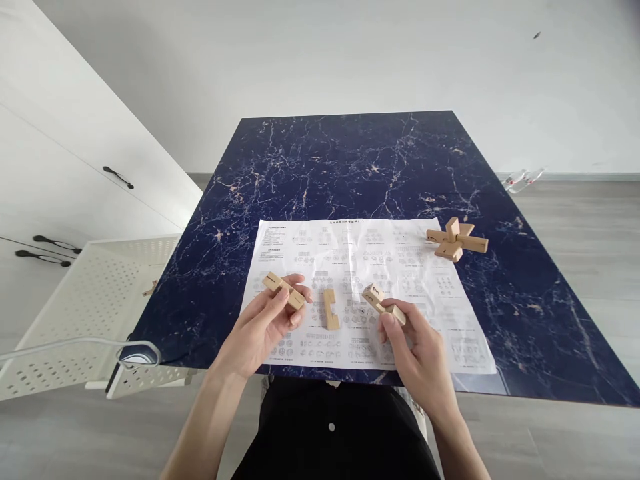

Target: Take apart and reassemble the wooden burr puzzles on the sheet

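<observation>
At the far left stands a white cabinet (pixel 75 113) with black handles (pixel 119 177); in front of it is a white basket (pixel 55 353) with rows of holes, crossed by a pale cable (pixel 83 341) that curls at the near left corner of the dark blue marbled bench (pixel 340 167); next comes the left hand (pixel 263 327), gripping a marked wooden stick (pixel 283 291) between thumb and fingers, over the left part of a creased printed sheet (pixel 345 257); to the right of that hand a notched wooden block (pixel 328 311) lies on the sheet, between the two hands and apart from both; then the right hand (pixel 417 343), its thumb and fingers closed on a wooden bar (pixel 374 293) marked with a 3, a notch near its middle; farther right, a wooden cross (pixel 456 241) of interlocked pieces sits at the sheet's upper right edge, partly on the bench; beyond the bench, clear bottles (pixel 525 179) appear near the wall.
</observation>
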{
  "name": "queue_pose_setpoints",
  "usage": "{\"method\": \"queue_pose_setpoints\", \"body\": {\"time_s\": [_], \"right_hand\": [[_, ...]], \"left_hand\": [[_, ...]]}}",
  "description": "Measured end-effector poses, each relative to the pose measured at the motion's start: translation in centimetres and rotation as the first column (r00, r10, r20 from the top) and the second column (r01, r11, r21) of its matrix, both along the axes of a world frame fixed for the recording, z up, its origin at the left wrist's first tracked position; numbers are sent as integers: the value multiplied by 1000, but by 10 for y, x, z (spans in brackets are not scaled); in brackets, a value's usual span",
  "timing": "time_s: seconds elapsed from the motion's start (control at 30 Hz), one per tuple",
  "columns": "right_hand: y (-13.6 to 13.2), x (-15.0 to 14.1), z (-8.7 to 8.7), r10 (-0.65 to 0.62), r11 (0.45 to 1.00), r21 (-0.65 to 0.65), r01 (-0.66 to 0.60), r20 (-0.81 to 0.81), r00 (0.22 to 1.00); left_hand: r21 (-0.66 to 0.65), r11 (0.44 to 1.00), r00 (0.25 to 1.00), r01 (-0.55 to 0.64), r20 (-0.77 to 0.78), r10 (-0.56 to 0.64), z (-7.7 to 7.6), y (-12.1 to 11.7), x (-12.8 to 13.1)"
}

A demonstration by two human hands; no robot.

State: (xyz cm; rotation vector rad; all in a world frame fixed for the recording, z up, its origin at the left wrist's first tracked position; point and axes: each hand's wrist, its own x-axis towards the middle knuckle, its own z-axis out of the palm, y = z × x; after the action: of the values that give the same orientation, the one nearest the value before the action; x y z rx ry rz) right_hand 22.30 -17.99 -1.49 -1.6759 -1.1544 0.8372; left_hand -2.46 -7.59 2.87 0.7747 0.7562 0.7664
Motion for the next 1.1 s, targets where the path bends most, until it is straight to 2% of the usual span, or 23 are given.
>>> {"method": "queue_pose_setpoints", "body": {"time_s": [0.27,0.47,0.63,0.93,1.1], "right_hand": [[-1,0,-1,-6,1000,8,6,-11,1000],[-2,1,-5,-11,1000,2,11,-50,999],[-2,1,-5,-9,1000,2,9,-43,999],[-2,1,-3,-16,1000,6,16,-42,999],[-2,1,-4,-10,1000,6,11,-43,999]], "left_hand": [[95,984,972,150,-197,-129,3,-3,0],[178,952,947,247,-253,-199,-2,-5,6],[200,949,946,245,-263,-188,-9,-4,5],[249,955,944,164,-321,-79,-11,-3,3],[220,966,959,135,-276,-71,-14,-5,1]]}}
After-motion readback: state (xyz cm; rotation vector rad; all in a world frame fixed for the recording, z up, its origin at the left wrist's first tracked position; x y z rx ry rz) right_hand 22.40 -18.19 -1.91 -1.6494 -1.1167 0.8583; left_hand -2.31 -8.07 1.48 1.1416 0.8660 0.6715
